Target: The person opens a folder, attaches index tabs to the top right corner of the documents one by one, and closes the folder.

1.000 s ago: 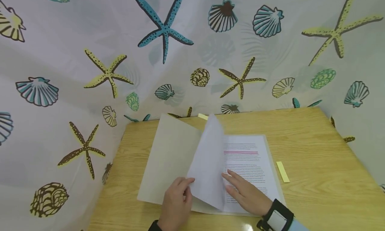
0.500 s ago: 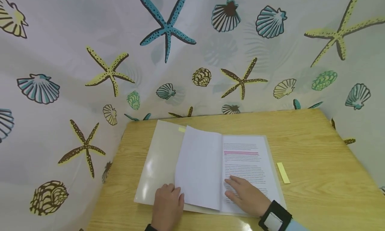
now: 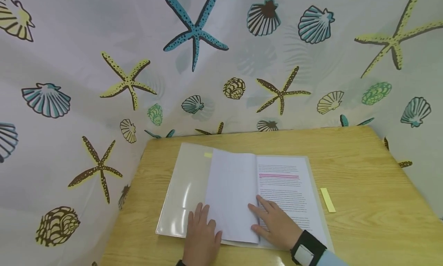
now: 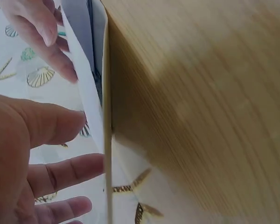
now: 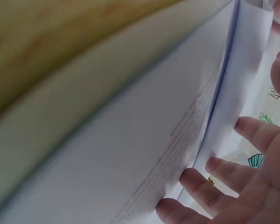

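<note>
A folder point(image 3: 185, 185) with a pale cover lies spread open on the table in the head view. Inside, a blank white page point(image 3: 232, 197) is turned to the left; on the right is a printed page point(image 3: 282, 181) with pink highlighted lines. My left hand point(image 3: 202, 233) rests with straight fingers at the lower left edge of the blank page, over the cover. My right hand point(image 3: 275, 223) spreads its fingers across the fold, fingertips touching both pages. The right wrist view shows those fingertips point(image 5: 193, 175) against the paper near the crease.
A yellow paper strip point(image 3: 327, 200) lies on the wooden table point(image 3: 363, 173) right of the folder. Another yellow tab point(image 3: 208, 155) shows by the blank page's upper left edge. A cloth with starfish and shells point(image 3: 207, 66) hangs behind and at the sides.
The raised page has come down flat to the left. My left hand let go of its edge and now lies with fingers extended; my right hand shifted slightly left onto the fold.
</note>
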{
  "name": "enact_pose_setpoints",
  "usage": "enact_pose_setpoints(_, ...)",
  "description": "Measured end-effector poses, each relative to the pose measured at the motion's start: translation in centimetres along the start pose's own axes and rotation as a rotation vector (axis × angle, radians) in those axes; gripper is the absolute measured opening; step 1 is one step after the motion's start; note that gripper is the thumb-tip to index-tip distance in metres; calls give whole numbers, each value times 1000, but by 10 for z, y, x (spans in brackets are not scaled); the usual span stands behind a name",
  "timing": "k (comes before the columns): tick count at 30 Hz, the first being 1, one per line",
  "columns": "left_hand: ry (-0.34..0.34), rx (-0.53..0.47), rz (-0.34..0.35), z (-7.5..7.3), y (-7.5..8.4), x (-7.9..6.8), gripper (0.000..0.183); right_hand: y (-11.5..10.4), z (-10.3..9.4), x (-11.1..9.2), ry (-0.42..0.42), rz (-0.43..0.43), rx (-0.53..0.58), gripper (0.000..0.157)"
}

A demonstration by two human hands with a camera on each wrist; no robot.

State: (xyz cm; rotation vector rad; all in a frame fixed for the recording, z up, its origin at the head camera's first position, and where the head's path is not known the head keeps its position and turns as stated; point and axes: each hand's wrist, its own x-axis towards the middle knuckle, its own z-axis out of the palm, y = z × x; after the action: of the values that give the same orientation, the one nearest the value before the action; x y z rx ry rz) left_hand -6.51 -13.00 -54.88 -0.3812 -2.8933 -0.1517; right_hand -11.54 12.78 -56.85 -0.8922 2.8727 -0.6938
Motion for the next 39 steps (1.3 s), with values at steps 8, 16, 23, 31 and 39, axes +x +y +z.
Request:
enact_pose_setpoints(8,-57,10,116,5,27,21,56,-1,-4,-3,-24,5,-3,54)
enact_pose_setpoints(16,-165,2,119,19,27,21,76,0,-3,-5,-41,18,-13,54)
enact_pose_setpoints(23,-128,-59,104,23,23,16,73,15,-33,-14,87,132,4,46)
enact_pose_setpoints(31,-57,-102,98,21,26,17,63,84,-86,-45,154,589,-46,49)
enact_pose_setpoints(39,43,-100,136,13,34,21,59,123,-88,-66,47,683,-64,62)
